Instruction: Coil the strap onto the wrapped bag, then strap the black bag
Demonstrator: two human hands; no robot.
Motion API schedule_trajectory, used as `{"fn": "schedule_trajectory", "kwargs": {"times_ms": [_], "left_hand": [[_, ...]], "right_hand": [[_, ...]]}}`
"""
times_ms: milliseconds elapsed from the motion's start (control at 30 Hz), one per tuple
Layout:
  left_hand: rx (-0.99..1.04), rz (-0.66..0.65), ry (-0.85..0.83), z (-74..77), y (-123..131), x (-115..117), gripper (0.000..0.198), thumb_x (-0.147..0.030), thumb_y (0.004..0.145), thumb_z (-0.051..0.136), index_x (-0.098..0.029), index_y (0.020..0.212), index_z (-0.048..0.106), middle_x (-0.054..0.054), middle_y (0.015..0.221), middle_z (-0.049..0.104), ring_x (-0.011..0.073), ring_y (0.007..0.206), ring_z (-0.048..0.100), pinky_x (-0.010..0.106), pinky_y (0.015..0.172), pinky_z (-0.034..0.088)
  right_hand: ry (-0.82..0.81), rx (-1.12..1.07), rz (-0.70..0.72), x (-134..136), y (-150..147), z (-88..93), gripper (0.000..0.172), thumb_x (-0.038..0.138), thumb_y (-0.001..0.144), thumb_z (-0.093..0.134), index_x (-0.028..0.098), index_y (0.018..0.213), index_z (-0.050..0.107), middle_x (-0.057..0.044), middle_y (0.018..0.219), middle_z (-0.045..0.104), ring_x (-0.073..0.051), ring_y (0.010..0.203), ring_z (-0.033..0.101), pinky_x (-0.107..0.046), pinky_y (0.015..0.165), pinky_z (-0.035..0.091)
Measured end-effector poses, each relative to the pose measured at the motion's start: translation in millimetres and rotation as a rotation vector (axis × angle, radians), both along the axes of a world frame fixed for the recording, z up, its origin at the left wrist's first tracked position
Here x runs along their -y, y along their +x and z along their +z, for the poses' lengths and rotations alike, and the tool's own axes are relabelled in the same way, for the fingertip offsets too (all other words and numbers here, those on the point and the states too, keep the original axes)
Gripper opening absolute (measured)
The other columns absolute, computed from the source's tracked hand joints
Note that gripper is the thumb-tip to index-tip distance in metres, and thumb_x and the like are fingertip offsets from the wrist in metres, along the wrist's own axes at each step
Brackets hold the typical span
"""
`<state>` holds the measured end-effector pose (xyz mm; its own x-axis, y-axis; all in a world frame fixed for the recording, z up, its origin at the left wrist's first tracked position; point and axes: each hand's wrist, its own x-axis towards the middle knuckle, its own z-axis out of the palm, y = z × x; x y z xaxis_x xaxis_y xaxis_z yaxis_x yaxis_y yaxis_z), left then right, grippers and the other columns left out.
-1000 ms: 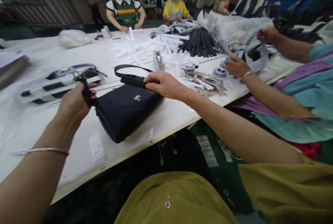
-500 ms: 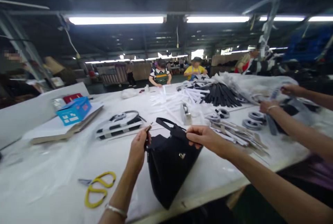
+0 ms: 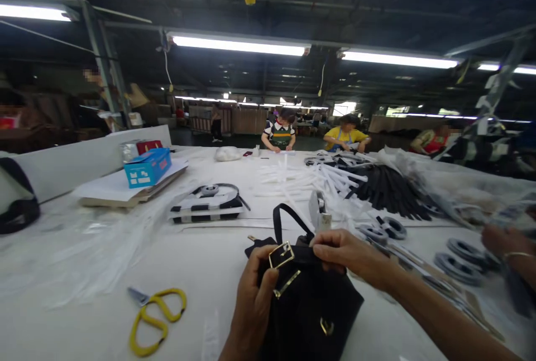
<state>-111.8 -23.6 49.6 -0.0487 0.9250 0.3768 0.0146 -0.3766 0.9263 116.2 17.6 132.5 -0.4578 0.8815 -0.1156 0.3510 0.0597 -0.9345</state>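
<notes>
A black handbag point(image 3: 310, 310) with gold-coloured fittings stands at the table's near edge, its looped handle point(image 3: 288, 210) rising at the back. My left hand point(image 3: 255, 288) pinches a gold buckle point(image 3: 282, 255) at the top of the bag, thumb in front. With fingers closed, my right hand point(image 3: 343, 252) grips the black strap point(image 3: 307, 254) that runs from the buckle. Left of the bag lie yellow-handled scissors point(image 3: 157, 316), blades slightly apart. Behind it stands a tape dispenser point(image 3: 319, 210).
A blue box point(image 3: 148, 168) rests on stacked boards at left. Clear packaging holds a black-and-white item point(image 3: 205, 210). White strips point(image 3: 288, 179), black straps point(image 3: 387, 188) and tape rolls point(image 3: 458, 260) lie across the table. A co-worker's hand point(image 3: 508, 243) is at right; other people work beyond.
My left hand has gone from the bag's left side to the buckle at its top. The bag is turned and nearer, and the view has swung left. The co-worker's hands have moved.
</notes>
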Motion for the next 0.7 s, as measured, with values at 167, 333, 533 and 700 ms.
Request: {"fn": "schedule_trajectory", "kwargs": {"times_ms": [167,333,533,700], "left_hand": [[-0.021,-0.007,-0.014,-4.9,-1,-1,0.031,-0.047,0.090,0.050,-0.030,0.113,0.060,0.003,0.108,0.067,0.0243,0.103,0.059,0.034,0.092,0.046],[-0.036,-0.112,0.008,-3.4,3,-4,0.030,-0.045,0.090,0.052,-0.030,0.116,0.058,0.003,0.108,0.066,0.0239,0.100,0.061,0.034,0.088,0.046],[-0.076,-0.065,-0.075,15.4,6,-4,0.021,-0.039,0.087,0.057,-0.027,0.103,0.059,0.003,0.097,0.067,0.0228,0.089,0.061,0.033,0.080,0.047],[-0.085,-0.158,-0.097,35.8,13,-4,0.028,-0.030,0.080,0.064,-0.025,0.108,0.058,0.004,0.099,0.067,0.0227,0.089,0.061,0.032,0.079,0.047]], "right_hand": [[-0.104,-0.145,0.063,-9,-11,-10.1,0.045,0.057,0.075,0.071,0.014,0.085,0.064,0.001,0.065,0.057,-0.007,0.055,0.042,-0.020,0.050,0.025],[-0.092,-0.196,0.172,-13,-35,-17.1,0.044,0.059,0.082,0.063,0.015,0.083,0.061,0.003,0.064,0.052,-0.007,0.053,0.037,-0.022,0.050,0.024],[0.254,-0.096,-0.005,2,-65,-7.6,0.057,0.053,0.078,0.068,0.028,0.128,0.054,-0.002,0.106,0.058,-0.015,0.079,0.053,-0.027,0.069,0.044],[0.509,-0.125,-0.049,11,-79,-5.2,0.030,0.047,0.089,0.056,0.026,0.104,0.072,-0.006,0.114,0.060,-0.023,0.108,0.055,-0.037,0.099,0.043]]}}
